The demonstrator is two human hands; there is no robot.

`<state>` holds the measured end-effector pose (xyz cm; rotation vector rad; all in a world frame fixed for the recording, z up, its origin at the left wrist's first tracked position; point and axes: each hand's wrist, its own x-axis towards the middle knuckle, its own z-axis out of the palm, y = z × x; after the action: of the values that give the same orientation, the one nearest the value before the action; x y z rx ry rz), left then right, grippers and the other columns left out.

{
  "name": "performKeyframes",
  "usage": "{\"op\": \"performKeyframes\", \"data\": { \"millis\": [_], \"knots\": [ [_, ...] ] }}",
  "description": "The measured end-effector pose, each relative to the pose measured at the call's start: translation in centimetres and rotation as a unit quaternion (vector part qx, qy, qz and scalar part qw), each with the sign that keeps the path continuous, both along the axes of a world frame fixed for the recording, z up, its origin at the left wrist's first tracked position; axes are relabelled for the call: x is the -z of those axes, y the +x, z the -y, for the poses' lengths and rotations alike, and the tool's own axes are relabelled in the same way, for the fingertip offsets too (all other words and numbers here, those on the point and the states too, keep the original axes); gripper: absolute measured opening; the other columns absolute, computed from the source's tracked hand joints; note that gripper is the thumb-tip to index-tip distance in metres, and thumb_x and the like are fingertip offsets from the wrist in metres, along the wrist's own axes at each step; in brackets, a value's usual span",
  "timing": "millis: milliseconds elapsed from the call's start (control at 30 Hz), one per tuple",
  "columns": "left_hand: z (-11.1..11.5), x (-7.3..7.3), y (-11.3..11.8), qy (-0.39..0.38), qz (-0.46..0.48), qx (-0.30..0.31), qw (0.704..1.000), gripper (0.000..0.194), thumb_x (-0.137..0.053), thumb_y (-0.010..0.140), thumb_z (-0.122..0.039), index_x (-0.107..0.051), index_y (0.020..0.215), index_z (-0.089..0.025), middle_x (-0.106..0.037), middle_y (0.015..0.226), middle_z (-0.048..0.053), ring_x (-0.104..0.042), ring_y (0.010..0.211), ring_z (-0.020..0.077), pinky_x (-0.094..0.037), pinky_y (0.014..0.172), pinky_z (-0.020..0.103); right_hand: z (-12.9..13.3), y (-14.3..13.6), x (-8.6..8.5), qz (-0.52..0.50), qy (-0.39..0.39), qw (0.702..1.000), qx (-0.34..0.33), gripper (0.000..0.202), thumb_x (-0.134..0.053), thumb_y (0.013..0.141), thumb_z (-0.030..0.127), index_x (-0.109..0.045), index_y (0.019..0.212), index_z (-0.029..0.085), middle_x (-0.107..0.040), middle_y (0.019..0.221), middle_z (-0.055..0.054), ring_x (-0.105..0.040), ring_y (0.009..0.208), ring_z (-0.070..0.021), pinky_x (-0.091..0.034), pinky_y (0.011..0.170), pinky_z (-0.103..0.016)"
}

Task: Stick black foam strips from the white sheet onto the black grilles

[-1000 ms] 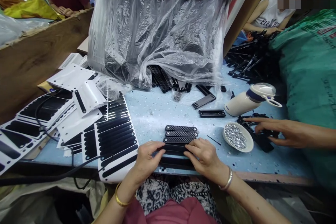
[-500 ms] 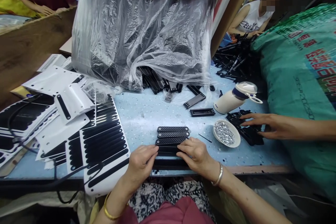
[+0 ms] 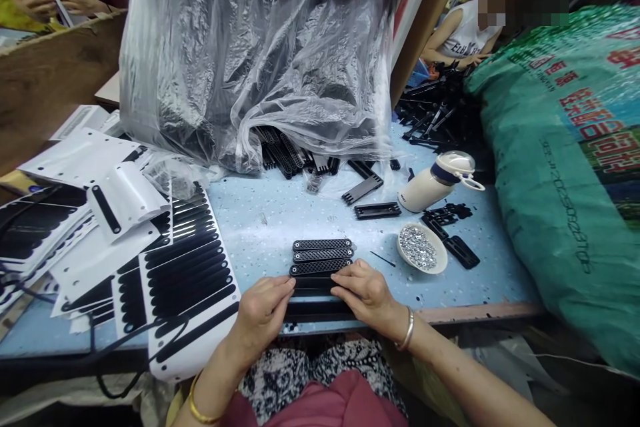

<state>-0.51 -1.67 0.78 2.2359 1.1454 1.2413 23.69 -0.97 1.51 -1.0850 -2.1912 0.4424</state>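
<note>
In front of me on the blue speckled table lies a black folded piece (image 3: 323, 255), made of long narrow bars with a crosshatched face and small silvery rivets at their ends. My left hand (image 3: 265, 307) pinches its near bar at the left end, thumb and forefinger closed. At the right end, my right hand (image 3: 367, 295) has its fingers closed on that bar too. Beyond my right hand lie a thin black stick (image 3: 383, 259) and a white bowl (image 3: 440, 263) full of small silvery metal parts.
Sheets of black strips (image 3: 187, 293) and black cables cover the left side. A cream bottle (image 3: 423, 190) leans behind the bowl, beside loose black parts (image 3: 463, 250). Clear plastic (image 3: 260, 47) covers more black pieces. A green sack (image 3: 550, 167) bulges at the right; co-workers sit beyond.
Another person's hand has left the black parts by the bowl, where fewer now lie. The view has swung slightly right. My hands keep their hold on the folded piece.
</note>
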Motion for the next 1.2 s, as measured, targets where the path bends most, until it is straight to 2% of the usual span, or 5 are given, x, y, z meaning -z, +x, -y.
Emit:
{"op": "performKeyframes", "data": {
  "millis": [267, 433, 700, 967, 1200],
  "knots": [
    [-0.2, 0.0, -0.1, 0.014, 0.007, 0.015, 1.000, 0.023, -0.055, 0.085, -0.007, -0.069, 0.099, -0.018, -0.074, 0.087, 0.007, -0.071, 0.077, 0.0167, -0.058, 0.067, 0.026, 0.3, 0.3, 0.2, -0.022, -0.013, 1.000, 0.007, 0.021, -0.057, 0.089, 0.021, -0.069, 0.106, 0.017, -0.071, 0.085, -0.009, -0.062, 0.072, -0.0192, -0.053, 0.066, -0.035],
    [-0.2, 0.2, -0.2, 0.005, 0.010, 0.008, 1.000, 0.021, -0.055, 0.085, -0.008, -0.070, 0.096, -0.018, -0.074, 0.086, 0.006, -0.071, 0.076, 0.0162, -0.059, 0.068, 0.026, 1.4, 1.8, -0.1, -0.067, -0.024, 0.994, 0.087, 0.022, -0.062, 0.086, 0.025, -0.066, 0.106, 0.017, -0.069, 0.082, -0.008, -0.064, 0.073, -0.0191, -0.055, 0.064, -0.032],
    [-0.1, 0.2, 0.0, 0.001, -0.009, -0.011, 1.000, 0.018, -0.054, 0.085, -0.010, -0.069, 0.092, -0.016, -0.074, 0.083, 0.006, -0.070, 0.075, 0.0165, -0.058, 0.068, 0.026, 2.0, 0.8, 0.8, -0.079, -0.091, 0.977, 0.175, 0.022, -0.058, 0.086, 0.033, -0.068, 0.076, 0.017, -0.060, 0.060, -0.002, -0.054, 0.048, -0.0110, -0.044, 0.045, -0.022],
    [0.0, 0.3, 0.1, 0.027, -0.018, -0.010, 0.999, 0.019, -0.051, 0.085, -0.009, -0.069, 0.089, -0.015, -0.074, 0.080, 0.006, -0.070, 0.072, 0.0174, -0.059, 0.067, 0.027, 1.0, 0.2, 2.2, -0.020, -0.019, 0.983, 0.179, 0.045, -0.044, 0.093, 0.034, -0.054, 0.052, 0.018, -0.051, 0.049, 0.000, -0.047, 0.045, -0.0102, -0.035, 0.047, -0.023],
    [0.0, 0.3, 0.0, 0.018, -0.017, 0.005, 1.000, 0.019, -0.052, 0.085, -0.009, -0.069, 0.089, -0.015, -0.074, 0.078, 0.006, -0.070, 0.071, 0.0177, -0.058, 0.065, 0.027, 0.9, -0.3, 2.0, 0.003, -0.030, 0.981, 0.193, 0.040, -0.053, 0.088, 0.050, -0.068, 0.072, 0.017, -0.061, 0.060, -0.003, -0.054, 0.052, -0.0126, -0.039, 0.053, -0.024]
  ]
}}
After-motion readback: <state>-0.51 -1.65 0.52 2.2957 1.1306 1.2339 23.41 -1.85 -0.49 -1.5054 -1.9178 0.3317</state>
